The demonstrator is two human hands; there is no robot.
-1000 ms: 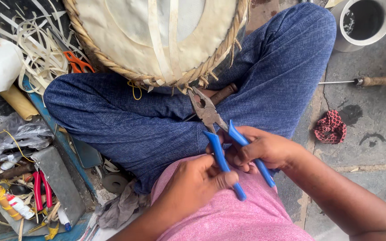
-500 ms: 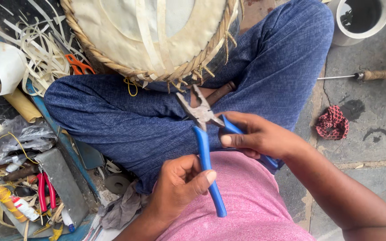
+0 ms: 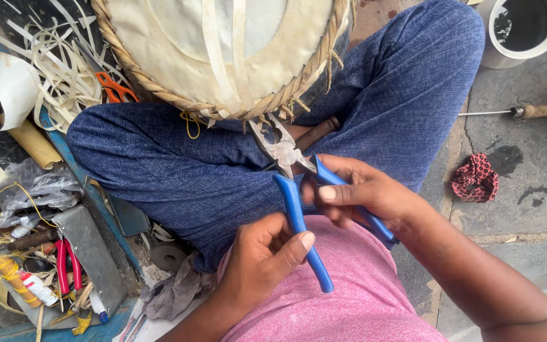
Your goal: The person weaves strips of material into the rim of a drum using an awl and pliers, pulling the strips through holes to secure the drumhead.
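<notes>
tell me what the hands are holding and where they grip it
Both hold one pair of pliers by its blue handles. The left hand grips the nearer handle, the right hand the farther one, with the handles spread apart and the metal head pointing at the woven basket.

Concrete floor (image 3: pixel 527 247): red rag (image 3: pixel 474 178), awl (image 3: pixel 520 112), white cup (image 3: pixel 527 28).

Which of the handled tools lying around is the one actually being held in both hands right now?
The blue-handled pliers: left hand and right hand each grip a handle. The red-handled tool and orange-handled scissors lie untouched.
</notes>
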